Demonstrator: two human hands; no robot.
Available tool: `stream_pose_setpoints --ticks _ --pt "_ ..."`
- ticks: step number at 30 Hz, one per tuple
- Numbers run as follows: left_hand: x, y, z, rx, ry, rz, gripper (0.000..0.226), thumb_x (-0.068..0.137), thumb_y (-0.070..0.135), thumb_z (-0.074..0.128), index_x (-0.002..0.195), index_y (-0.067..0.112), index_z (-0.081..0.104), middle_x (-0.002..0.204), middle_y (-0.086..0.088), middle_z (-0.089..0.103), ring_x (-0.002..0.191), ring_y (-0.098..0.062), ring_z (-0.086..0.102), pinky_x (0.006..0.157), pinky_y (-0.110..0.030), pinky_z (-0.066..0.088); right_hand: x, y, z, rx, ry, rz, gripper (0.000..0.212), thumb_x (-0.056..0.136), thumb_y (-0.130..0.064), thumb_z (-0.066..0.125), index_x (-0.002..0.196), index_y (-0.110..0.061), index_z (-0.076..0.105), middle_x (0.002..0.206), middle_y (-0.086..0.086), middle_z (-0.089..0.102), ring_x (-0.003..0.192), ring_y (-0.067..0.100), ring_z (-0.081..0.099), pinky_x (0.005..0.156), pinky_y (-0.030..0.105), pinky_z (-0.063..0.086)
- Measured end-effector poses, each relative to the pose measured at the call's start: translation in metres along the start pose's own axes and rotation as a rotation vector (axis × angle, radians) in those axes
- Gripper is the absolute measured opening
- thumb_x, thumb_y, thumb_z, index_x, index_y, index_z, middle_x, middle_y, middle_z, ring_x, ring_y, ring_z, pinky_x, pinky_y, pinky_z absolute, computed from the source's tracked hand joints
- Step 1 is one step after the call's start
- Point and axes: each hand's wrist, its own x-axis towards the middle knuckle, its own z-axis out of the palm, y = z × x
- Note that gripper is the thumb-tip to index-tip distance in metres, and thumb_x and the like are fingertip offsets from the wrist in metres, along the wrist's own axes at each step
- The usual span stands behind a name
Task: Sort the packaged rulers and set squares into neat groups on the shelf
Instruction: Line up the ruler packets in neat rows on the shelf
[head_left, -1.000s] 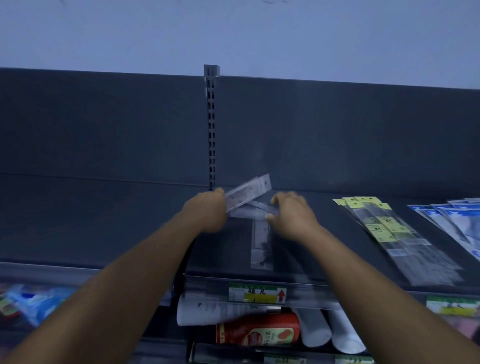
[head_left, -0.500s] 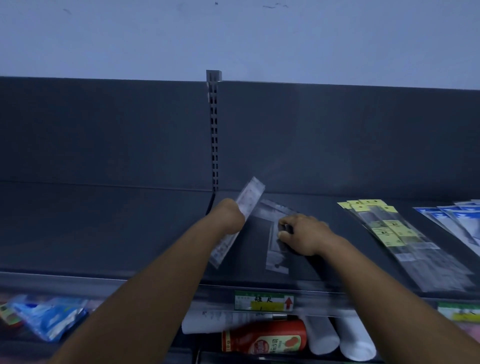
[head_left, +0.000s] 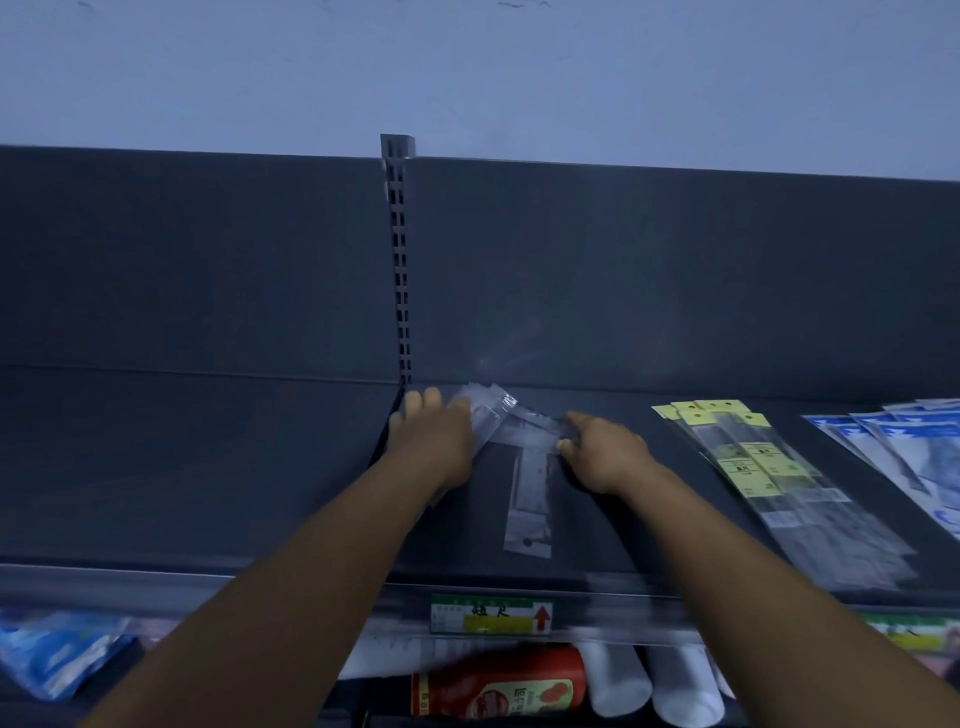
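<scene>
1. At the back of the shelf (head_left: 208, 467), the left hand (head_left: 434, 447) has its grip on a clear ruler pack (head_left: 488, 421), held at a slant. Its fingers are partly hidden, so I cannot tell how tightly they hold.
2. Just beside it, the right hand (head_left: 605, 452) pinches another clear pack (head_left: 540, 423) lying across.
3. Between the two hands, one more long clear pack (head_left: 530, 499) lies flat, pointing to the front. These three look mixed up and not yet sorted.
4. Farther right, the yellow-topped ruler packs (head_left: 753, 462) lie together in one group. That part looks done.
5. By the right edge, the blue and white packs (head_left: 914, 447) also lie in a group.
</scene>
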Motion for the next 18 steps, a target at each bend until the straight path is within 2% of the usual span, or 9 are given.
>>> stream_pose_setpoints --ticks 2,7,10,13,15,18 --pt "0.001 0.002 0.004 -0.004 -0.034 0.042 0.065 0.087 0.019 0.061 0.143 0.027 0.03 0.139 -0.008 0.028 0.13 -0.028 0.026 0.106 -0.042 0.031 0.004 0.001 0.0 0.023 0.028 0.01 0.038 0.095 -0.031 0.048 0.129 -0.016 0.053 0.129 0.009 0.058 0.121 0.031 0.05 0.095 0.034 0.043" --pt "0.002 0.003 0.003 -0.078 -0.045 0.034 0.062 0.089 0.009 0.056 0.143 0.026 0.031 0.138 -0.008 0.027 0.13 -0.028 0.028 0.096 -0.038 0.04 0.01 0.001 -0.006 0.007 0.019 0.059 0.024 0.087 -0.026 0.059 0.103 -0.009 0.066 0.1 0.008 0.063 0.097 0.029 0.059 0.071 0.026 0.039" --pt "0.002 0.002 0.0 -0.119 -0.032 0.004 0.056 0.091 0.009 0.049 0.142 0.026 0.033 0.137 -0.009 0.028 0.129 -0.029 0.029 0.091 -0.037 0.04 0.011 -0.003 -0.013 0.053 -0.062 0.119 0.017 0.083 -0.024 0.063 0.081 -0.007 0.062 0.08 0.006 0.058 0.078 0.025 0.057 0.065 0.026 0.043" --pt "0.003 0.0 -0.001 -0.149 -0.017 -0.017 0.049 0.093 0.014 0.046 0.139 0.026 0.037 0.139 -0.009 0.03 0.13 -0.03 0.028 0.094 -0.039 0.04 0.009 -0.007 -0.02 0.036 -0.153 0.174 0.031 0.082 -0.021 0.064 0.055 -0.01 0.051 0.059 0.004 0.051 0.056 0.019 0.05 0.053 0.026 0.043" --pt "0.003 -0.001 -0.002 -0.164 -0.015 -0.03 0.046 0.094 0.018 0.047 0.138 0.027 0.039 0.138 -0.009 0.031 0.13 -0.03 0.028 0.099 -0.04 0.039 0.007 -0.007 -0.024 0.012 -0.189 0.187 0.038 0.082 -0.022 0.064 0.05 -0.012 0.048 0.055 0.004 0.046 0.051 0.018 0.045 0.051 0.026 0.042" --pt "0.003 -0.002 -0.002 -0.149 0.006 -0.034 0.042 0.095 0.025 0.048 0.136 0.027 0.041 0.138 -0.009 0.033 0.13 -0.029 0.029 0.102 -0.041 0.035 0.006 -0.003 -0.023 0.028 -0.174 0.183 0.036 0.081 -0.027 0.067 0.056 -0.011 0.048 0.058 0.004 0.046 0.051 0.018 0.046 0.055 0.026 0.042"
